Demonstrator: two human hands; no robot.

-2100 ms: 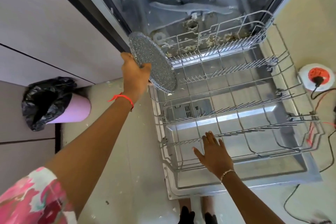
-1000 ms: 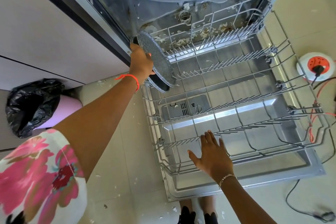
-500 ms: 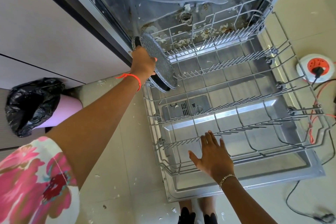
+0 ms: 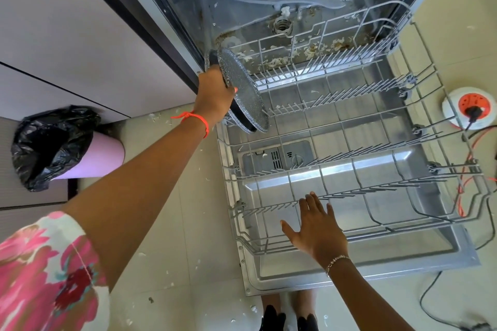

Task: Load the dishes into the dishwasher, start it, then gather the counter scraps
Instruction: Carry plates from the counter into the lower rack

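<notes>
Gripping a speckled dish on edge in the left hand at the far-left corner of the lower rack, with the right hand spread flat, best lowered straight between two tines

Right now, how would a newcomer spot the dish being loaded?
Find the dishwasher's pulled-out lower rack. At its far left corner, the left hand grips a round dish on edge. Speckled grey, it is the only dish at that rack.

speckled grey plate on edge, tilted, at far-left corner of pulled-out wire rack.
</notes>
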